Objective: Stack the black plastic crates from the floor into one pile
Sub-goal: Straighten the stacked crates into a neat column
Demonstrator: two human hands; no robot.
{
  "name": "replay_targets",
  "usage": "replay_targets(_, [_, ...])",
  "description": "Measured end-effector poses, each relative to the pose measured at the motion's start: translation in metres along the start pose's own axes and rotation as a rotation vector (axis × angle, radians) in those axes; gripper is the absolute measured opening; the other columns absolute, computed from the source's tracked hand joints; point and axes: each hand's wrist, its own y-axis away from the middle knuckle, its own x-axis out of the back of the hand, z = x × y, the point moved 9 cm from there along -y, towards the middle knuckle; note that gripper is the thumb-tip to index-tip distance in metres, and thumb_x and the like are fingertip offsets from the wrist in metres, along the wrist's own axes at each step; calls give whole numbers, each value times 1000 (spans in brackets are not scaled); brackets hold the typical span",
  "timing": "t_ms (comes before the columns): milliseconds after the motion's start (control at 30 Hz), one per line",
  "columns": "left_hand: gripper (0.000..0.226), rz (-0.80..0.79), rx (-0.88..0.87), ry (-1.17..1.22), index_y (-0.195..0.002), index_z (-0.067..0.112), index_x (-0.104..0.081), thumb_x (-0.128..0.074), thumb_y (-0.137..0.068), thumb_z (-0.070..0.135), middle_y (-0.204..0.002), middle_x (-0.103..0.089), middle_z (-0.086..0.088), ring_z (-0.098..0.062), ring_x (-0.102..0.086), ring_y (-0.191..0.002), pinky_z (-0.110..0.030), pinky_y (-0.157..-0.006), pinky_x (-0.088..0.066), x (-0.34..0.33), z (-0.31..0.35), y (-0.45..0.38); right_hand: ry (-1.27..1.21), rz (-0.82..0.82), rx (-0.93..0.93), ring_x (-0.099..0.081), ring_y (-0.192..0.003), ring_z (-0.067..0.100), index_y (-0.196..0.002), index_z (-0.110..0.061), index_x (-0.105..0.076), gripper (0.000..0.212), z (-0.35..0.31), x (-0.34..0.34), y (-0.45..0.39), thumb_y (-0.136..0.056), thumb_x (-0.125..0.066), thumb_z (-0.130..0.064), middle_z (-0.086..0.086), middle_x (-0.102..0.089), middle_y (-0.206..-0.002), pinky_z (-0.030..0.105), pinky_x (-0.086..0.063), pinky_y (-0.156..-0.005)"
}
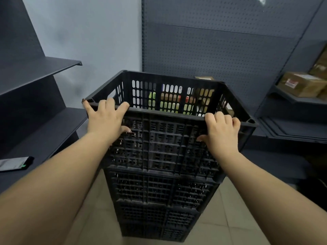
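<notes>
Dark shelves (pixel 40 68) flank a tiled floor (pixel 230 218); left hand (pixel 106 121) and right hand (pixel 221 133) — fingers hooked over the rim, thumbs pressing outside — grip the top crate (pixel 168 138) of a black pile (pixel 159 200).

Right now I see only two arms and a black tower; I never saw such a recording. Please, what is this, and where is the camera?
No machine here: a person wears one camera on the head, looking forward and down. The left hand and right hand grip the near rim of the top crate, which sits on a pile of black crates on the tiled floor. Dark shelves stand left; cardboard boxes sit on shelving right.
</notes>
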Motion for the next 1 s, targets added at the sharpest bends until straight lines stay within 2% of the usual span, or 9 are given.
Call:
replay_targets(300, [82,31,3,30,-126,25,-34,-70,-63,64,-110,-45,-14,-32,-45,-105,-76,-100,-21,-19,-3,-34,-37,23,-4,-52,-87,35,-106,-9,-58,72,2,-30,-34,-48,-91,-36,11,-54,-90,50,-35,-88])
replay_targets(800, [82,67,110,42,-127,27,-32,-75,-64,58,-108,-45,-10,-30,-44,-105,-78,-98,-17,-20,56,-51,-3,-46,36,-54,-98,37,-114,-8,-56,74,54,-76,-79,-55,-88,-40,15,-59,-101,49,-35,-94])
replay_targets(1000, [82,50,162,34,-130,27,-31,-72,-67,58,-110,-45,-10,-29,-43,-107,-78,-99,-17,-23,77,-71,-28,-36,73,-55,-96,38,-112,-8,-57,75,73,-99,-106,-53,-89,-40,14,-59,-98,50,-37,-93])
